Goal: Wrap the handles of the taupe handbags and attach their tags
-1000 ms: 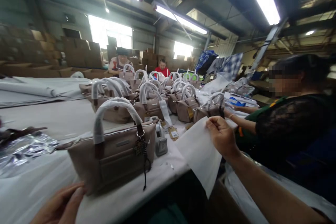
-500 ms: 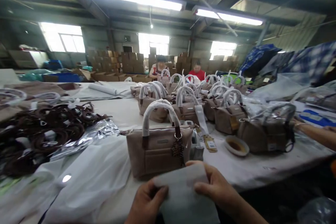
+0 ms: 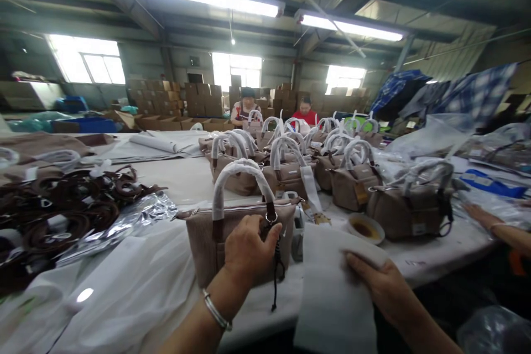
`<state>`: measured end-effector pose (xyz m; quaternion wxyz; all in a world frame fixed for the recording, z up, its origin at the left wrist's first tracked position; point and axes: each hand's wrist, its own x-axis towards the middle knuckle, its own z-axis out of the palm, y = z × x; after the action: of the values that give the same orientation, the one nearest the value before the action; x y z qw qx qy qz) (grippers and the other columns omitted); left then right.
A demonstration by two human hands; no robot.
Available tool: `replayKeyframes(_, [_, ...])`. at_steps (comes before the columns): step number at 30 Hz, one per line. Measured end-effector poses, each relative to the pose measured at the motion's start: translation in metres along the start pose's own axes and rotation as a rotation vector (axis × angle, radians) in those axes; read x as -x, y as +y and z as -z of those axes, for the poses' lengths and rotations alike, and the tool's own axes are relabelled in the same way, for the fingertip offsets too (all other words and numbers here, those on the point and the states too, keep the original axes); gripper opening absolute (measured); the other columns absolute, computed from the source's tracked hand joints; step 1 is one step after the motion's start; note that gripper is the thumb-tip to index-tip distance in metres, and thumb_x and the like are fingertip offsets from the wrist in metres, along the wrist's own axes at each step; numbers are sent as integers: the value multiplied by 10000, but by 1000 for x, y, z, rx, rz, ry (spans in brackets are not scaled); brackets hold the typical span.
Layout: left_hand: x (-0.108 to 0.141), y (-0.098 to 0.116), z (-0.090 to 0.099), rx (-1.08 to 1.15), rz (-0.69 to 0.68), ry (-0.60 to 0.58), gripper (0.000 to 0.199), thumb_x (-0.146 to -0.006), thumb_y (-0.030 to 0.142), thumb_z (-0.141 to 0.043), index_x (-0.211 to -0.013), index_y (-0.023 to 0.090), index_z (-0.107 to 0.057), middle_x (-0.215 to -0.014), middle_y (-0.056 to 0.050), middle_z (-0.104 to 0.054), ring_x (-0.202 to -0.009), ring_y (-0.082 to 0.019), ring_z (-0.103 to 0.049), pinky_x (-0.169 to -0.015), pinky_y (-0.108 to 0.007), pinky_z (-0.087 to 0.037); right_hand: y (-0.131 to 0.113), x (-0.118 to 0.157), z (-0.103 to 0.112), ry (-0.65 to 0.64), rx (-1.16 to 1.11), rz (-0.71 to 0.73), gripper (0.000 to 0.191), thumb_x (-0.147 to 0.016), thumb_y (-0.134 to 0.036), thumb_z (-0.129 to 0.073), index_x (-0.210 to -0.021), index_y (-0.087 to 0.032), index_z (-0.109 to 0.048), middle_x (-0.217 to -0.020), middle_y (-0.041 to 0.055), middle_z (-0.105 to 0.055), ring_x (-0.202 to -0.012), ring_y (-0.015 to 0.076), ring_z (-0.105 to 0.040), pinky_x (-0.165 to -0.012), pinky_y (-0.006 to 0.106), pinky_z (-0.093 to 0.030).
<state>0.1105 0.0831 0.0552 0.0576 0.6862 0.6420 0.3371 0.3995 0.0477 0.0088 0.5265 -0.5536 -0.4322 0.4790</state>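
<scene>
Straps (image 3: 62, 215) piled well left of bag (image 3: 205, 249), white tabletop (image 3: 182, 177) showing behind its left end; bag upright near table's front edge; left hand (image 3: 251, 249) on bag front by black cord (image 3: 277, 254), fingers bent, can't tell if gripping; paper (image 3: 338, 293) hangs right of bag, past table edge; dish (image 3: 380, 238) farther right of bag; right hand (image 3: 379, 282) pinching paper. Half second ago both hands held paper in front of bag, now only right does
</scene>
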Motion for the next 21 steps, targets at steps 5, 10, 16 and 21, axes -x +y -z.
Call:
replayKeyframes(5, [1,12,-14,-245,-34,-49,356,-811,533,-642,-900,189,-616,-922,-77,-621,-895,-278,-619,-765,-357,-457,-5,-2,-13,-179,32,1,470,-721,-555,-752,-957,-148,-758,-791,85,-734,-708,248,-662,-642,339,-547])
replayKeyframes(10, [3,18,-21,-270,28,-101,242,-782,391,-693,-870,192,-588,-941,-75,-618,-923,-276,-613,-775,-348,-441,-11,-13,-29,-511,256,88,504,-819,-611,-622,-777,-121,-733,-690,63,-696,-625,204,-623,-554,275,-504])
replayKeyframes(16, [2,22,-12,-87,108,-168,136,-798,300,-631,-840,197,-554,-857,-58,-643,-843,-239,-615,-708,-317,-390,-33,-25,-62,-709,258,307,526,-904,-424,-604,-1381,-213,-540,-1217,82,-676,-1095,257,-624,-928,364,-506])
replayKeyframes(21, [5,6,-22,355,233,-283,201,-696,337,-675,-745,199,-538,-690,-4,-601,-686,-189,-554,-608,-284,-360,-37,-36,-84,-664,308,427,384,-900,-370,-605,-1231,-183,-659,-1155,79,-704,-1061,266,-636,-935,382,-489])
